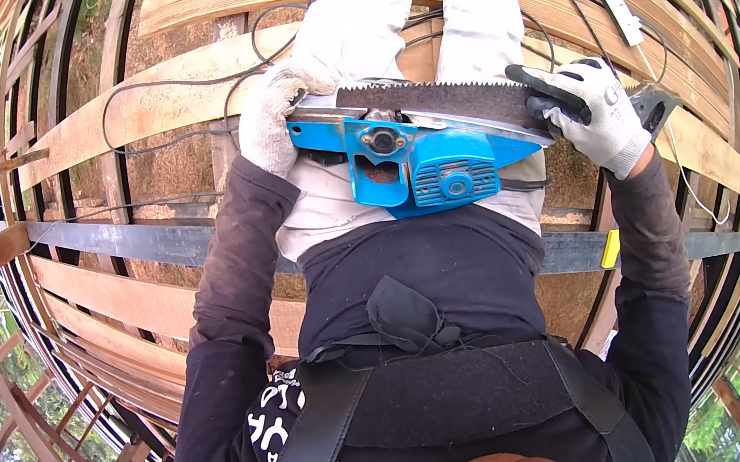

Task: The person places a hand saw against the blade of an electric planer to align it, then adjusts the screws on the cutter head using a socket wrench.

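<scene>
A blue electric planer (456, 165) lies on its side across my lap, vents and motor housing facing me. A hand saw (426, 96) rests along the planer's flat sole, its toothed edge pointing away from me. My left hand (280, 110), in a white work glove, is closed around the planer's left end. On the right, my right hand (595, 106), in a white glove with dark fingertips, is closed over the saw blade near its handle. Whether those fingers also press on the planer's right end is hard to see.
Wooden planks (122, 105) and dark metal beams (118, 238) form an open frame, with ground showing through gaps. A black cable (176, 83) loops over the planks at left. A white power strip (611, 2) lies at upper right. A yellow object (611, 249) sits on the beam.
</scene>
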A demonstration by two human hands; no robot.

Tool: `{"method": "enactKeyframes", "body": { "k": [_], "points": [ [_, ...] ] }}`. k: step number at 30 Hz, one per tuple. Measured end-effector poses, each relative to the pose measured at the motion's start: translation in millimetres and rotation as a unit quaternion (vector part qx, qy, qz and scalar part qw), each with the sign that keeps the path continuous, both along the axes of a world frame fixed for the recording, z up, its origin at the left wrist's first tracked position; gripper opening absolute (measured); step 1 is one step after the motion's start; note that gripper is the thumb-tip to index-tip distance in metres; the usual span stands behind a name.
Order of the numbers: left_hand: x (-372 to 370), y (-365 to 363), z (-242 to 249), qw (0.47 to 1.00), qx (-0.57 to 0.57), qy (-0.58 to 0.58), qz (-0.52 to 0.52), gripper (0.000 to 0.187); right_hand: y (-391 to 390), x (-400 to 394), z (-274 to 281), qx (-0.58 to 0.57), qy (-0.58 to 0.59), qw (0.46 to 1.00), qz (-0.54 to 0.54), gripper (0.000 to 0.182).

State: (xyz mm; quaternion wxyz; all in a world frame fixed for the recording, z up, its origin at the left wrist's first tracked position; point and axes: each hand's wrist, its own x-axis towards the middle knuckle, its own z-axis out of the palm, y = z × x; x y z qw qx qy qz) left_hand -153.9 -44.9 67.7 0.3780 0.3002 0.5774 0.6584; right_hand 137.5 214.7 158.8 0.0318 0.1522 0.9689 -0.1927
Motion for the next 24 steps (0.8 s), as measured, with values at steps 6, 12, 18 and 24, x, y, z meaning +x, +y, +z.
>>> {"method": "enactKeyframes", "body": {
  "k": [6, 12, 18, 24],
  "points": [
    [5.5, -7.3, -1.8, 1.000, 0.030, 0.006, 0.001, 0.024, 24.6, 0.0, -30.6, -0.146, 0.148, 0.967, -0.147, 0.041],
    [15.0, -25.3, 3.6, 0.998, 0.048, 0.008, 0.050, 0.026, 124.7, 47.9, -186.7, -0.017, 0.062, 0.930, -0.361, 0.046],
    [21.1, -28.6, 21.0, 0.997, 0.059, 0.021, 0.044, 0.023, 172.1, 64.5, -265.3, 0.015, -0.049, 0.889, -0.454, 0.050],
    [20.3, -25.7, 32.2, 0.998, 0.060, 0.017, 0.017, 0.023, 211.5, 61.7, -292.3, 0.077, -0.145, 0.863, -0.478, 0.062]
  ]
}}
